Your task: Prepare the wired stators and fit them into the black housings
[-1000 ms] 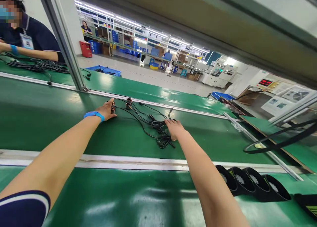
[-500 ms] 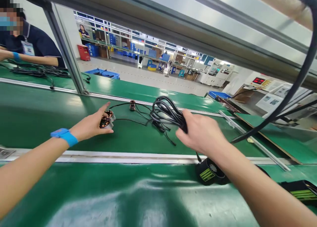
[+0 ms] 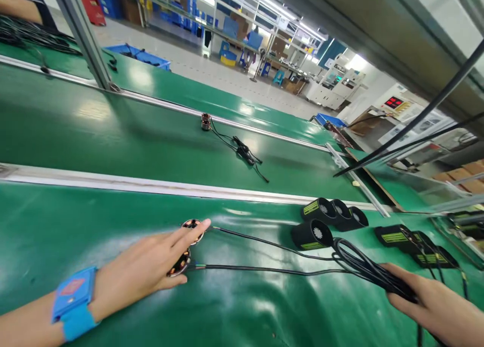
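My left hand (image 3: 151, 261), with a blue wrist strap, is low over the near green mat. Its thumb and fingers are around two small round motor stators with copper windings, a nearer stator (image 3: 180, 264) and a farther stator (image 3: 192, 230) partly hidden by my fingers. Two black leads (image 3: 272, 270) run from them to the right, into a looped bundle of black cable (image 3: 363, 261). My right hand (image 3: 427, 296) grips that bundle at its right end, near the lower right corner. Beside the loops lies a black cylindrical housing (image 3: 312, 235) with yellow-green stripes.
More black housings (image 3: 335, 213) lie behind, with others (image 3: 416, 243) to the right. Another stator (image 3: 205, 121) with its cable (image 3: 244, 150) rests on the belt beyond the white rail (image 3: 151, 184). A metal post (image 3: 81, 39) and slanting cables (image 3: 412, 130) rise around the bench. A co-worker's arm shows at upper left.
Both hands have come from the far belt to the near mat, bringing the stators and the cable bundle. The view has tilted downward. The other stator has stayed on the belt.
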Demonstrator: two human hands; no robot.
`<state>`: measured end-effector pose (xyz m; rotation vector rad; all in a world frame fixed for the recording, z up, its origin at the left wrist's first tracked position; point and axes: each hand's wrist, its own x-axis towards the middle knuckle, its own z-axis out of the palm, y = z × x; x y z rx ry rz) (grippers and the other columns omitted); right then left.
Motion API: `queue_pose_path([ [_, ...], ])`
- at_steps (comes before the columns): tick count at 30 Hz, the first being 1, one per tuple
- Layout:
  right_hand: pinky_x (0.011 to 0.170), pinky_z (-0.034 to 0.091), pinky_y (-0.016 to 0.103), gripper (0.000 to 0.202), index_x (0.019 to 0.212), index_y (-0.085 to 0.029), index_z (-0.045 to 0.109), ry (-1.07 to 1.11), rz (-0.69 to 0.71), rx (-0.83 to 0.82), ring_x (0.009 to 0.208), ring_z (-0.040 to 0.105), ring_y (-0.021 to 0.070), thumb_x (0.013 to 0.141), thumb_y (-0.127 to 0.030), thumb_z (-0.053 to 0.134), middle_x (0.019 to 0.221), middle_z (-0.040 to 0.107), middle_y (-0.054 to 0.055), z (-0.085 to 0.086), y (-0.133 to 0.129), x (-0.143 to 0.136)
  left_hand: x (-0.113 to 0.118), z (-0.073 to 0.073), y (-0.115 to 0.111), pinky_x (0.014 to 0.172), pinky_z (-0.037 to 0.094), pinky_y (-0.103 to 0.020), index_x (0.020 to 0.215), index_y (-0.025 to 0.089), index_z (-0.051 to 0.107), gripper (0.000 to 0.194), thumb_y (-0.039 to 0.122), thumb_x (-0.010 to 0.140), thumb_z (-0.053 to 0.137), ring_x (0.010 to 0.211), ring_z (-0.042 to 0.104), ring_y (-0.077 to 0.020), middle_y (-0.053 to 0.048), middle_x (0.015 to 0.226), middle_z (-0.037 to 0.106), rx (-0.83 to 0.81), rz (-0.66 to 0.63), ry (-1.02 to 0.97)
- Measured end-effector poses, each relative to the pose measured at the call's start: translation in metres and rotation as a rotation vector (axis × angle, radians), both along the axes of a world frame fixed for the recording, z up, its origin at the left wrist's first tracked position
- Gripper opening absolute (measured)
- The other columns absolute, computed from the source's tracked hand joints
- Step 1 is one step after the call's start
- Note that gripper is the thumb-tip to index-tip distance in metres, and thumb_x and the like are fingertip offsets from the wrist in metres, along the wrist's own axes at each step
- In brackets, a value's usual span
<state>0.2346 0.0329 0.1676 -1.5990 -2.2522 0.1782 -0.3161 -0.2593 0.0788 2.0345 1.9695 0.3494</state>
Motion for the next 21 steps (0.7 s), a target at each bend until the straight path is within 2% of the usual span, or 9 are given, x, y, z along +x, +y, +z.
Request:
queue_pose_path([
  [2, 0.074, 0.057, 0.054, 0.049, 0.109, -0.031, 0.080, -0.299, 0.151, -0.125, 0.084, 0.076, 0.0415, 0.064, -0.050, 0.070, 0.100, 0.080, 0.013, 0.005, -0.007, -0.016, 0.014, 0.002, -0.003, 0.086, 0.063, -0.037, 0.167, 0.043, -0.008, 0.128, 0.033, 0.081, 0.086, 0.125, 0.069, -0.0366, -0.010, 0.158, 0.053, -0.043, -0.007, 0.039],
  [5, 0.083, 0.061, 0.051, 0.059, 0.134, -0.028, 0.068, -0.422, 0.343, -0.013, 0.106, 0.075, 0.0387, 0.084, -0.058, 0.065, 0.124, 0.076, 0.011, 0.019, -0.027, -0.067, 0.012, 0.018, -0.003, 0.091, 0.062, -0.040, 0.169, 0.040, 0.003, 0.137, 0.060, 0.068, 0.094, 0.125, 0.066, -0.0392, -0.011, 0.152, 0.058, -0.049, -0.021, -0.030],
  [7, 0.091, 0.060, 0.046, 0.054, 0.144, -0.030, 0.060, -0.381, 0.473, 0.041, 0.113, 0.073, 0.0322, 0.098, -0.058, 0.057, 0.129, 0.074, 0.009, 0.030, -0.034, -0.119, -0.004, 0.027, 0.001, 0.091, 0.060, -0.038, 0.169, 0.037, 0.011, 0.122, 0.080, 0.076, 0.077, 0.120, 0.067, -0.0351, -0.010, 0.148, 0.060, 0.079, 0.058, -0.161],
  [9, 0.099, 0.056, 0.049, 0.052, 0.144, -0.028, 0.058, -0.385, 0.603, 0.057, 0.117, 0.070, 0.0327, 0.101, -0.059, 0.055, 0.132, 0.072, 0.010, 0.036, -0.028, -0.183, -0.026, 0.024, 0.008, 0.091, 0.058, -0.036, 0.168, 0.032, 0.018, 0.092, 0.081, 0.095, 0.049, 0.115, 0.067, -0.0289, -0.009, 0.144, 0.061, 0.236, 0.217, -0.269],
  [10, 0.100, 0.055, 0.052, 0.053, 0.143, -0.026, 0.059, -0.393, 0.646, 0.061, 0.115, 0.069, 0.0342, 0.101, -0.058, 0.056, 0.130, 0.072, 0.011, 0.036, -0.019, -0.217, -0.036, 0.017, 0.012, 0.094, 0.057, -0.038, 0.166, 0.029, 0.023, 0.083, 0.077, 0.101, 0.039, 0.117, 0.066, -0.0283, -0.010, 0.143, 0.061, 0.287, 0.289, -0.273],
  [12, 0.111, 0.047, 0.055, 0.059, 0.151, -0.021, 0.052, -0.385, 0.687, 0.024, 0.132, 0.059, 0.0361, 0.099, -0.046, 0.060, 0.145, 0.064, 0.014, 0.026, 0.008, -0.287, -0.051, -0.005, 0.020, 0.106, 0.052, -0.047, 0.162, 0.023, 0.035, 0.078, 0.074, 0.103, 0.033, 0.128, 0.061, -0.0322, -0.013, 0.146, 0.060, 0.320, 0.343, -0.168],
  [15, 0.123, 0.034, 0.055, 0.072, 0.156, -0.014, 0.044, -0.330, 0.521, -0.054, 0.149, 0.042, 0.0363, 0.088, -0.025, 0.065, 0.162, 0.047, 0.017, -0.004, 0.061, -0.376, -0.058, -0.047, 0.025, 0.116, 0.041, -0.060, 0.153, 0.024, 0.054, 0.077, 0.076, 0.102, 0.028, 0.143, 0.049, -0.0411, -0.017, 0.152, 0.056, 0.335, 0.248, 0.107],
  [18, 0.126, 0.028, 0.058, 0.085, 0.160, -0.011, 0.037, -0.308, 0.420, -0.064, 0.156, 0.032, 0.0383, 0.081, -0.020, 0.068, 0.168, 0.035, 0.020, -0.037, 0.110, -0.439, -0.055, -0.074, 0.026, 0.117, 0.039, -0.060, 0.152, 0.029, 0.058, 0.067, 0.068, 0.105, 0.029, 0.147, 0.046, -0.0403, -0.018, 0.153, 0.056, 0.432, 0.205, 0.269],
  [21, 0.125, 0.030, 0.059, 0.089, 0.160, -0.015, 0.036, -0.255, 0.345, -0.092, 0.156, 0.031, 0.0382, 0.078, -0.024, 0.070, 0.168, 0.036, 0.020, -0.064, 0.144, -0.477, -0.051, -0.082, 0.026, 0.114, 0.042, -0.057, 0.151, 0.029, 0.059, 0.063, 0.064, 0.106, 0.033, 0.146, 0.049, -0.0385, -0.018, 0.152, 0.058, 0.541, 0.217, 0.350],
])
